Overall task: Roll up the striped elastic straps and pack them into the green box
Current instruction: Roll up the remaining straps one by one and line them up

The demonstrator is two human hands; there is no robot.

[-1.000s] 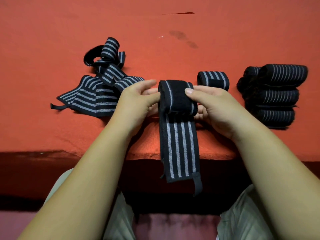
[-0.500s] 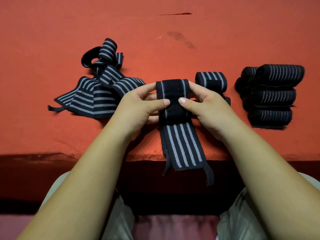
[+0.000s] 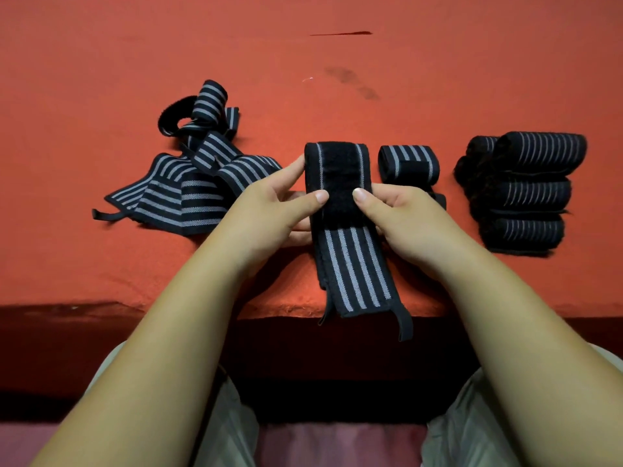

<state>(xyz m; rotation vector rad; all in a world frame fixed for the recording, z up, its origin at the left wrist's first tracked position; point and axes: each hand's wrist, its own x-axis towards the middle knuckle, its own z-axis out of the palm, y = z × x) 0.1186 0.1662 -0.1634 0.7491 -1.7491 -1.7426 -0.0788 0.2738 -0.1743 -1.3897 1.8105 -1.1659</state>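
Head view: both hands' grip pinches strap; tail hangs below.

Two bare forearms are seen, broad and smooth, ending in the left hand and the right hand. Short, trimmed thumbnails are shown. Both thighs are covered by pale greyish-beige cloth, lightly creased; trousers or shorts cannot be told
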